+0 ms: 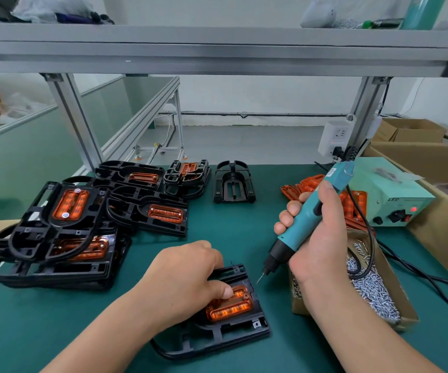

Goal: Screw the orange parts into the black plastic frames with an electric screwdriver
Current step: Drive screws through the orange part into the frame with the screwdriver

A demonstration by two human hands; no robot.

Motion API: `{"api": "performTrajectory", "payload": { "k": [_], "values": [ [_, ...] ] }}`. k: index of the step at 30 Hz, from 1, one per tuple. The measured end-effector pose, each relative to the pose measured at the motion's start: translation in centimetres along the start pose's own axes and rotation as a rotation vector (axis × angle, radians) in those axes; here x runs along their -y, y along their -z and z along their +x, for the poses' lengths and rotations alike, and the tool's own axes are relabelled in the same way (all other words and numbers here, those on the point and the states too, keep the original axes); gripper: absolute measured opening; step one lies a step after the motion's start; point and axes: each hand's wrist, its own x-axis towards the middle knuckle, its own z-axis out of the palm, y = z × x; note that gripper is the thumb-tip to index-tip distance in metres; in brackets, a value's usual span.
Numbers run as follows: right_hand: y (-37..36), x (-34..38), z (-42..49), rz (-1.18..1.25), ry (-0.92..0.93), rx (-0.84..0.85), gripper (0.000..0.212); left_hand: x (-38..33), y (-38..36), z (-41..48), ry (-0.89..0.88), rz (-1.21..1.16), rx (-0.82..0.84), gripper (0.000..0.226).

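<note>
A black plastic frame (233, 333) lies on the green mat near me, with an orange part (230, 308) seated in it. My left hand (185, 273) rests on the frame, its thumb pressing the orange part's upper edge. My right hand (317, 232) grips a teal electric screwdriver (308, 214), tilted, its bit tip hovering just right of the frame's upper right corner, a small screw on the tip. The fingers of my left hand are partly hidden behind its back.
A heap of black frames with orange parts (64, 232) fills the left. One bare frame (234, 184) stands at the back. Loose orange parts (311, 184), a cardboard box of screws (373, 289), a teal power unit (389, 203) and cables sit at the right.
</note>
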Motion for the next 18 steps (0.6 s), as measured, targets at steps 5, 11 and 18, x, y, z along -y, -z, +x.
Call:
{"api": "performTrajectory", "payload": {
  "k": [5, 11, 18],
  "values": [
    [0.0, 0.0, 0.0, -0.003, 0.0, -0.006, 0.038, -0.5, 0.1, -0.3, -0.043, 0.006, 0.001, 0.047],
    [0.0, -0.1, 0.0, -0.007, -0.011, -0.011, 0.039, -1.2, 0.4, -0.3, -0.038, 0.019, 0.02, 0.042],
    [0.0, -0.1, 0.0, -0.015, -0.001, -0.006, 0.038, -0.3, 0.6, -0.7, -0.038, -0.032, 0.02, 0.055]
  ]
}}
